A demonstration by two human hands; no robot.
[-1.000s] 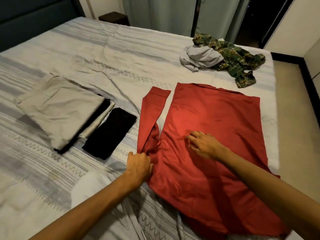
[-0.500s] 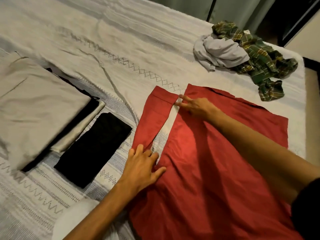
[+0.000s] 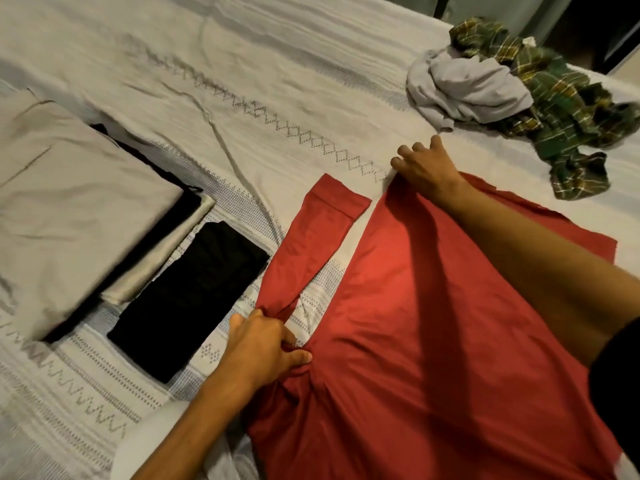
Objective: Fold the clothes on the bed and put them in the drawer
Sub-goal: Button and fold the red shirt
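A red shirt [image 3: 408,306] lies spread flat on the bed [image 3: 242,81], its left sleeve stretched out beside the body. My left hand [image 3: 263,348] pinches the red cloth where that sleeve joins the body. At the shirt's far left corner my right hand [image 3: 424,164] grips the hem, fingers curled over the edge. To the left sit folded clothes: a beige stack [image 3: 69,209] and a black piece [image 3: 187,299]. A crumpled grey garment [image 3: 467,84] and a green plaid shirt [image 3: 561,109] lie at the far right.
The patterned white bedspread is bare across the far middle. A dark doorway and a curtain [image 3: 519,15] stand past the bed's far right corner. No drawer is in view.
My right hand slid up the shirt from its middle to the far corner. My left hand went from lying flat on the sleeve joint to pinching it. The view dipped closer.
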